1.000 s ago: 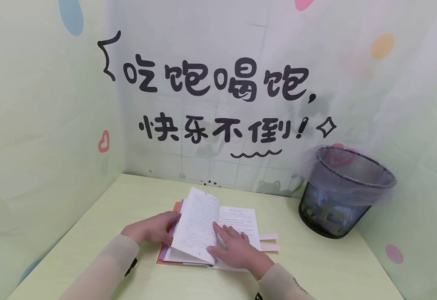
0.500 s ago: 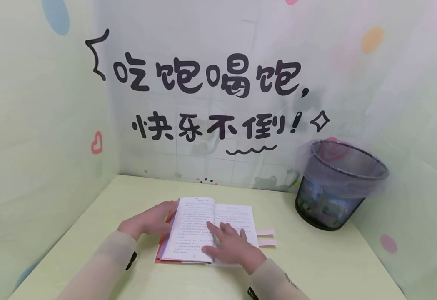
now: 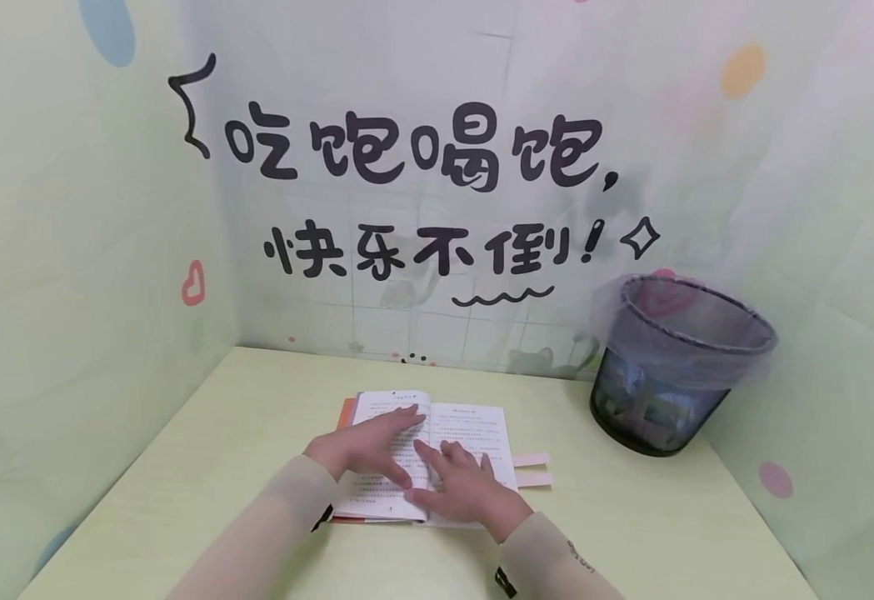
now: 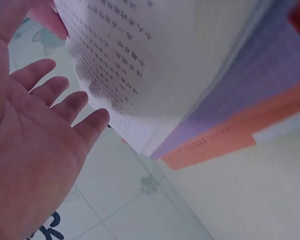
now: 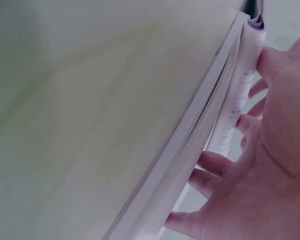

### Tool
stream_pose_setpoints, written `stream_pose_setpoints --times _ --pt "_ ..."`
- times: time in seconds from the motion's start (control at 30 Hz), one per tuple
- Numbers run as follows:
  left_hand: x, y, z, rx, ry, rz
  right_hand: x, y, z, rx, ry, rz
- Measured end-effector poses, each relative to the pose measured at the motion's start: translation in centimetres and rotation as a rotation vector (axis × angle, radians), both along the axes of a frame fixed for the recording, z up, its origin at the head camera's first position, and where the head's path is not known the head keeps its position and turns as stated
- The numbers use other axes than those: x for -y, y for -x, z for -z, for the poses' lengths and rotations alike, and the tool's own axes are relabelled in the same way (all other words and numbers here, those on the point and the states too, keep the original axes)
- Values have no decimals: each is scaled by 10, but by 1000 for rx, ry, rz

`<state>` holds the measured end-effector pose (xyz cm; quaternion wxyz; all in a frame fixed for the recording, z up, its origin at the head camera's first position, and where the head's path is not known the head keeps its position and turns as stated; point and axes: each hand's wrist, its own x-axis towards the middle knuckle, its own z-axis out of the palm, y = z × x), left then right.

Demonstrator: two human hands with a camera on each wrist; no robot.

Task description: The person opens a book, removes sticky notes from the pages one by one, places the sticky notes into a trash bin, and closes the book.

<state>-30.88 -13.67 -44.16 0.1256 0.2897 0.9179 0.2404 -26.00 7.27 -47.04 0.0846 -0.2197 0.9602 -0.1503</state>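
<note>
A book (image 3: 481, 427) lies spread on the table, with printed pages on both sides of its spine. Its orange cover (image 4: 215, 142) and a purple sheet (image 4: 250, 87) show past the left page's edge. My left hand (image 3: 367, 443) is over the left page, fingers stretched toward the spine and thumb pointing at the right hand. In the left wrist view its fingers (image 4: 92, 127) are nearly straight, close over the print. My right hand (image 3: 474, 492) rests with spread fingers on the lower right page, thumb at the spine. Two pale pink strips (image 3: 532, 480) stick out from the right page edge.
A dark waste bin (image 3: 650, 404) lined with a translucent bag (image 3: 684, 350) stands at the back right of the pale table (image 3: 257, 408). Patterned wall sheets (image 3: 422, 75) with large black characters close in the back and sides.
A raised page has come down flat on the left side. My left hand has moved from the book's left edge rightward onto the left page. The right hand keeps its place.
</note>
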Motion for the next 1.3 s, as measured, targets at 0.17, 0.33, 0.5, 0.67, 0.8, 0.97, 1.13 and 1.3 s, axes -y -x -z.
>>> stream_pose_setpoints --times 0.17,0.33,0.5,0.67,0.8,0.97,1.13,1.3 --pt "-7 2 4 22 20 11 1 1 1 6 2 -4" --pt "-10 4 8 -8 59 10 2 1 2 -7 5 1" --pt "-14 3 9 -10 98 -15 4 1 1 -12 -7 -1" --pt "-16 0 5 47 77 -34 4 0 0 -2 -14 0" --pt "-16 0 6 48 75 -23 3 1 4 -10 -7 -2" --pt "-18 0 7 42 81 -14 2 -1 2 -10 -24 -15" --pt "-20 0 8 40 94 -21 -5 1 -3 10 -36 -64" --pt "-20 1 9 48 101 -29 -17 11 -13 43 -13 -116"
